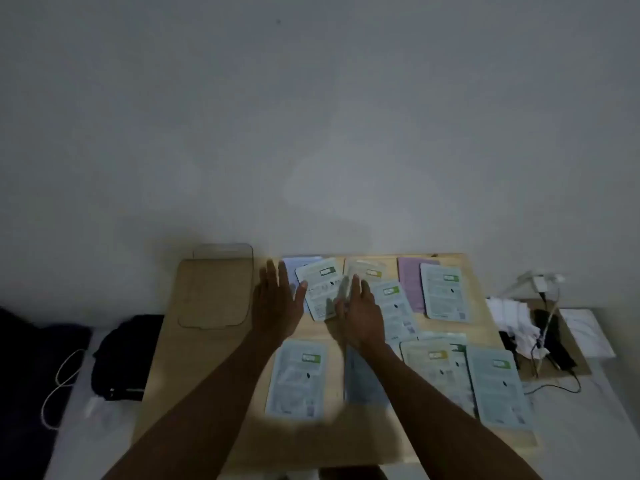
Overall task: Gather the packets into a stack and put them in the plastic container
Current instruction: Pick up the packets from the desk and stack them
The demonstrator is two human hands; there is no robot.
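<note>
Both hands, left hand (277, 303) and right hand (360, 317), hover with fingers apart over packets (322, 289) overlapping across the tabletop's (207, 375) far-to-right span; slick overlaps risk sliding short of the plastic container (216, 289) at far-left corner.

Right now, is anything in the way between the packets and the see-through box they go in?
Only the person's own left hand. It hovers open over the table, between the spread packets and the plastic container at the far left corner. The bare tabletop beside the container shows nothing else blocking.
</note>
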